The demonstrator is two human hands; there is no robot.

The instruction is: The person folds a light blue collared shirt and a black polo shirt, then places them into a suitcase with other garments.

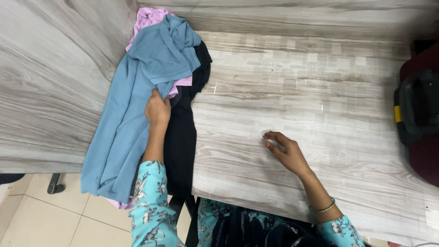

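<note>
A pile of clothes lies at the left end of the wooden table [297,91]: a blue garment [137,91] on top, a pink garment [148,18] under it, and a black garment [180,137] hanging over the table's edge. My left hand [157,109] reaches into the pile, its fingers closed on the edge of the blue garment beside the black one. My right hand [284,151] rests on the bare tabletop, fingers loosely curled, holding nothing. Its wrist wears a thin bangle.
A grey wood-grain partition [50,82] stands at the left against the table. A dark red and black object with a yellow mark [416,114] sits at the right edge. Tiled floor [55,215] shows at the lower left.
</note>
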